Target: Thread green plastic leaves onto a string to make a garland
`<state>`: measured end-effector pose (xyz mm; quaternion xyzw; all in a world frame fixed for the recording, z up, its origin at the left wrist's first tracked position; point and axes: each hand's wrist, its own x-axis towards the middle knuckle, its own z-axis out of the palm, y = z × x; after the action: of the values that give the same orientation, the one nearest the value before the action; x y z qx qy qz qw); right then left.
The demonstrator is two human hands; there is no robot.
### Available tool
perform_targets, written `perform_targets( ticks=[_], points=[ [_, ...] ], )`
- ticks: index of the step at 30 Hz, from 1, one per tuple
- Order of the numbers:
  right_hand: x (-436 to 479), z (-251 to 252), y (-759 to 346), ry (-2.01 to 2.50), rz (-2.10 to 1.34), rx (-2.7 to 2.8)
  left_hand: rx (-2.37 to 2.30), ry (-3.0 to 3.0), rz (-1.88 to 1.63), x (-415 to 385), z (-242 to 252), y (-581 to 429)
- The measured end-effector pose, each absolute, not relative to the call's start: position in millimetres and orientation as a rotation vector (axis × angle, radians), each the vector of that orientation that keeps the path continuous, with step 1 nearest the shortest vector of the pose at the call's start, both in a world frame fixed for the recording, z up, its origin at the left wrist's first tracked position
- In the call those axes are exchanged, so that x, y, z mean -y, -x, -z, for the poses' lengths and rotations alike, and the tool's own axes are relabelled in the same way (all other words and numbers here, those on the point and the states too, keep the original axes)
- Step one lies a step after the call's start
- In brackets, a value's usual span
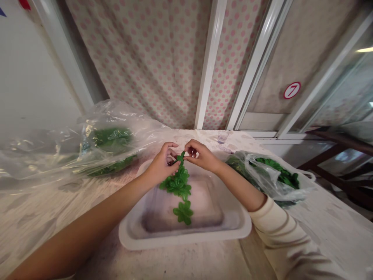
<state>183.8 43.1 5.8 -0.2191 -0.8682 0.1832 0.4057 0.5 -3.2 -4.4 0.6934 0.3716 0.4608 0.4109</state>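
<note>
Over the far part of a white plastic tray (186, 240), my left hand (163, 163) and my right hand (202, 156) meet at a small green flower-shaped leaf piece (181, 158). Left thumb and fingers close on its near left side, while the right thumb and forefinger pinch its upper right part. Just below the hands lies a pile of similar green leaf pieces (177, 182) in the tray. One separate green leaf piece (183, 212) rests nearer me on the tray floor. My fingers partly cover the held piece.
On the left is a large clear plastic bag (107, 112) with green material inside. At the right, a smaller clear bag (264, 177) holds dark green leaf pieces. A small clear cup (222, 137) stands near the table's back edge, before a dotted curtain (145, 58).
</note>
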Motion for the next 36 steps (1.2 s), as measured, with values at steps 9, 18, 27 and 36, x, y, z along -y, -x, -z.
perform_targets(
  ticks=[9,18,27,36],
  points=[
    [-44.1,-5.5,-183.6,0.552,-0.465,2.188,-0.933,-1.743,-1.163,2.8,4.3,-1.0],
    [-43.3,-5.0,-183.4,0.570,-0.472,2.186,-0.938,-1.733,-1.160,3.1,4.7,-1.3],
    [-42.4,-5.9,-183.6,0.583,-0.479,2.184,-0.934,-1.731,-1.165,2.5,3.7,-1.2],
    [-42.9,-5.7,-182.8,0.576,-0.488,2.183,-0.932,-1.747,-1.164,2.0,4.8,-0.8]
  ],
)
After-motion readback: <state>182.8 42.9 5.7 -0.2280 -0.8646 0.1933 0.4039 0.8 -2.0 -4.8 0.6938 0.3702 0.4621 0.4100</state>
